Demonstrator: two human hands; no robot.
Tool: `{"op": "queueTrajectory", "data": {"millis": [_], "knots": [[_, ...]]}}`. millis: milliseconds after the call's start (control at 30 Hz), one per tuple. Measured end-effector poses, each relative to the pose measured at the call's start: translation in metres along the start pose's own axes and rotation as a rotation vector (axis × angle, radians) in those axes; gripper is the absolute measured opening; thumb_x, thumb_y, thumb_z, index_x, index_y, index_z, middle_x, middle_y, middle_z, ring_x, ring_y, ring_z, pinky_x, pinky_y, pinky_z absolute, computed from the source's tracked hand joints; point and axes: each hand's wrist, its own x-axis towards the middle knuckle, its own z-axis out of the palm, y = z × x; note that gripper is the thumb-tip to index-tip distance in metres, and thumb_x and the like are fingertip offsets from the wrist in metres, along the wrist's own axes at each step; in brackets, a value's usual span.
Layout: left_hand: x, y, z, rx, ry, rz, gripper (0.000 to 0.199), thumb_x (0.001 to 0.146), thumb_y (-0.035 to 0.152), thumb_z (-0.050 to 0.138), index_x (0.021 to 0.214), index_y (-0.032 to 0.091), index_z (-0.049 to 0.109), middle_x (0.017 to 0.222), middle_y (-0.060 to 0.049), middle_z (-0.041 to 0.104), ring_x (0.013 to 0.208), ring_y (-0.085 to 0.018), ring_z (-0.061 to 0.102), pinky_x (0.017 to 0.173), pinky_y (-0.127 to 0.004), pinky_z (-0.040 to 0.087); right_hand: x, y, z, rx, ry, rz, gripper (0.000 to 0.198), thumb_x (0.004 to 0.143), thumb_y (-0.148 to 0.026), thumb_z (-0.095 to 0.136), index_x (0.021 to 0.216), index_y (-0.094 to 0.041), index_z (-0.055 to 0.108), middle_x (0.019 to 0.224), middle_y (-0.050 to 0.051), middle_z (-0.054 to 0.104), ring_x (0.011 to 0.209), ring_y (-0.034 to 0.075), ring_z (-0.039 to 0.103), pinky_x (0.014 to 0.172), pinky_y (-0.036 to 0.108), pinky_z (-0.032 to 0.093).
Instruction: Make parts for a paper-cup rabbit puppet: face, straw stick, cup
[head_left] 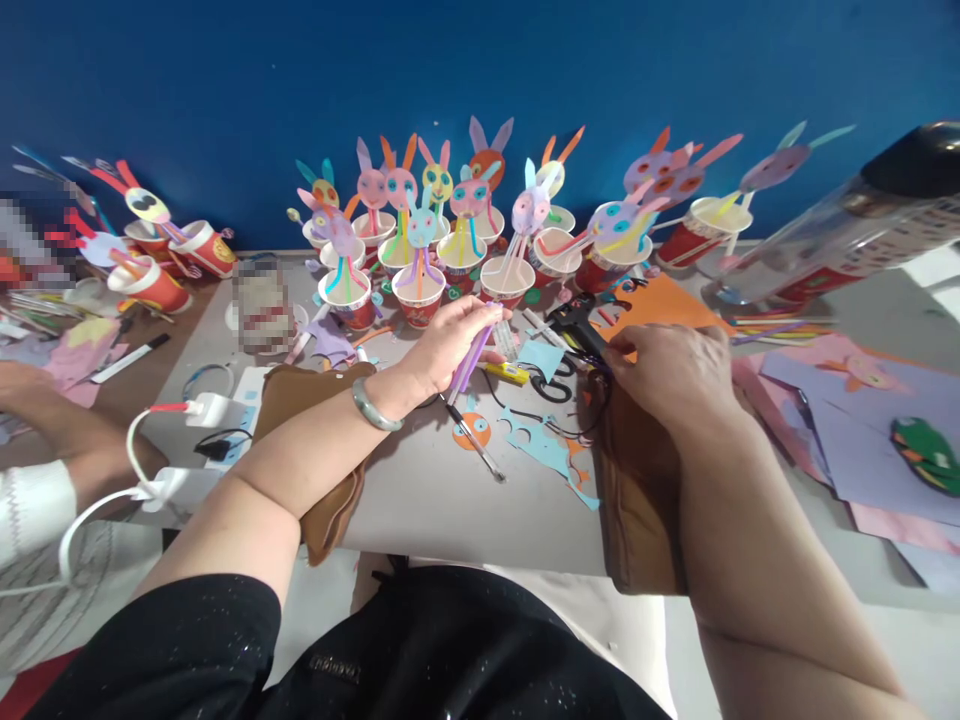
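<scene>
My left hand (456, 345), with a bangle on the wrist, is closed on purple strips (471, 365) that slant down toward the table. My right hand (671, 375) is closed on the handle end of a black glue gun (579, 322). A pen (474, 438) lies across an orange paper disc (466, 428) with eyes on it. Near the hands are black-handled scissors (553, 385), a yellow cutter (507, 372) and light blue paper scraps (541, 445).
Several red paper cups (420, 300) with paper rabbit heads stand along the blue wall. A clear bottle (825, 245) leans at right beside coloured paper sheets (862, 420). Brown cushions (645, 500) lie under my forearms. White chargers (214, 410) and another person's arm (67, 420) are at left.
</scene>
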Motion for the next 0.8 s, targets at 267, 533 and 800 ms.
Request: {"op": "queueTrajectory", "data": {"millis": [267, 533, 800], "knots": [[0.001, -0.002, 0.0, -0.049, 0.003, -0.014, 0.021, 0.09, 0.024, 0.07, 0.075, 0.016, 0.057, 0.095, -0.003, 0.07, 0.07, -0.007, 0.063, 0.069, -0.027, 0.064, -0.006, 0.002, -0.007, -0.102, -0.125, -0.025, 0.041, 0.1, -0.025, 0.039, 0.1, -0.009, 0.077, 0.11, 0.029, 0.076, 0.105, 0.041, 0.07, 0.084, 0.046, 0.041], [0.002, -0.003, 0.001, -0.096, 0.006, -0.039, 0.02, 0.089, 0.021, 0.068, 0.076, 0.017, 0.053, 0.095, -0.003, 0.071, 0.064, -0.006, 0.06, 0.077, -0.031, 0.065, -0.013, -0.001, -0.013, -0.125, -0.192, -0.097, 0.039, 0.099, -0.029, 0.044, 0.115, -0.013, 0.075, 0.11, 0.025, 0.076, 0.108, 0.039, 0.07, 0.085, 0.043, 0.042], [0.002, -0.006, 0.004, -0.16, -0.005, -0.05, 0.017, 0.086, 0.021, 0.066, 0.077, 0.018, 0.051, 0.1, -0.006, 0.072, 0.082, -0.013, 0.072, 0.083, -0.032, 0.065, -0.01, -0.009, -0.003, -0.104, -0.159, -0.135, 0.039, 0.097, -0.024, 0.043, 0.119, -0.006, 0.069, 0.117, 0.028, 0.074, 0.11, 0.038, 0.07, 0.09, 0.045, 0.041]]}}
